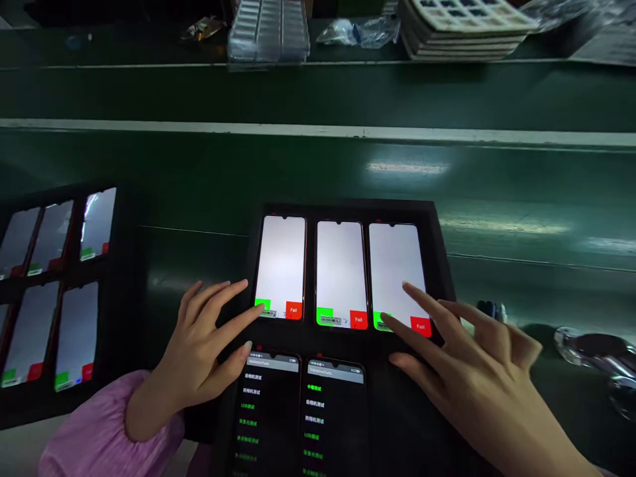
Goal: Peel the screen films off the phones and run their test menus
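Note:
A black tray holds several smartphones in two rows. My left hand has its fingers spread, the index fingertip on the green button of the upper left phone. My right hand, fingers also apart, has its index fingertip at the green button of the upper right phone. Between them lies the upper middle phone. These three screens are white, each with a green button and a red "Fail" button. Below, the lower left phone and the lower right phone show dark menus with text lines.
Another black tray with several lit phones stands at the left. Clear plastic trays and a stack of pale trays sit along the back shelf, near clear plastic bags. A shiny object lies at the right.

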{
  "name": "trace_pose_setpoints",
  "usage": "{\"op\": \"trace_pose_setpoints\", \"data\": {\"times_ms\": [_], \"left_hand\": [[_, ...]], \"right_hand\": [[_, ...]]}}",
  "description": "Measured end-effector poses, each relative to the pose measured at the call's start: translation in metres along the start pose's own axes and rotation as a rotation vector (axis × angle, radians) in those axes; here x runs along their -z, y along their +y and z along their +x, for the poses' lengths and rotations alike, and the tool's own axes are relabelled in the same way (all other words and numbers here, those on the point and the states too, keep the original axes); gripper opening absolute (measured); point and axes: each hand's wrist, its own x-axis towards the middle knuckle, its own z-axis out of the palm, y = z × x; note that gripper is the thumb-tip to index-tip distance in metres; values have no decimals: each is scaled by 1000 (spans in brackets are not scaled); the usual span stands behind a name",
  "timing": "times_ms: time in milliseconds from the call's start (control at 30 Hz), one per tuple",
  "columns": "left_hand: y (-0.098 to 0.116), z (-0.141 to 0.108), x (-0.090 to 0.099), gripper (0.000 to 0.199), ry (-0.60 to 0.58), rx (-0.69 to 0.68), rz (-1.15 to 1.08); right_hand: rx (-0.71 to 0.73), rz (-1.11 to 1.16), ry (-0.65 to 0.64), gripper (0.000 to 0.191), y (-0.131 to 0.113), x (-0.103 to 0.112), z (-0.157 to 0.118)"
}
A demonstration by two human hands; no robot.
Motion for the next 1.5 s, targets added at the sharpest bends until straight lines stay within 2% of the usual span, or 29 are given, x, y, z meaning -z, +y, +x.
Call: {"op": "trace_pose_setpoints", "data": {"times_ms": [133,267,433,600,733,833,933,1100,1233,1333,1433,1500], "left_hand": [[-4,7,6,47,89,59,-100],[-14,35,8,43,52,125,-72],[-28,75,-2,46,10,170,40],[-34,95,-8,46,22,170,89],[-33,101,-9,44,33,172,117],[-33,101,-10,42,44,159,124],[-35,100,-13,41,67,123,130],[-35,100,-16,38,88,78,202],[-24,86,-7,44,151,85,133],[-7,49,1,42,155,68,42],[16,-8,6,44,107,37,-44],[32,-47,6,46,57,21,-84]], "right_hand": [[-24,74,103,24,5,2,-1],[-15,33,109,31,6,-14,34],[4,0,87,38,14,-40,83],[4,-56,84,42,20,-52,104],[-12,-51,100,40,28,-47,103],[-145,74,172,40,43,-34,92],[-285,136,165,43,61,-24,76],[-284,118,149,51,71,-34,62],[-290,45,79,50,68,-41,66],[-271,35,123,48,59,-27,55],[-209,133,195,41,37,-4,14],[-140,246,167,38,15,7,-24]]}}
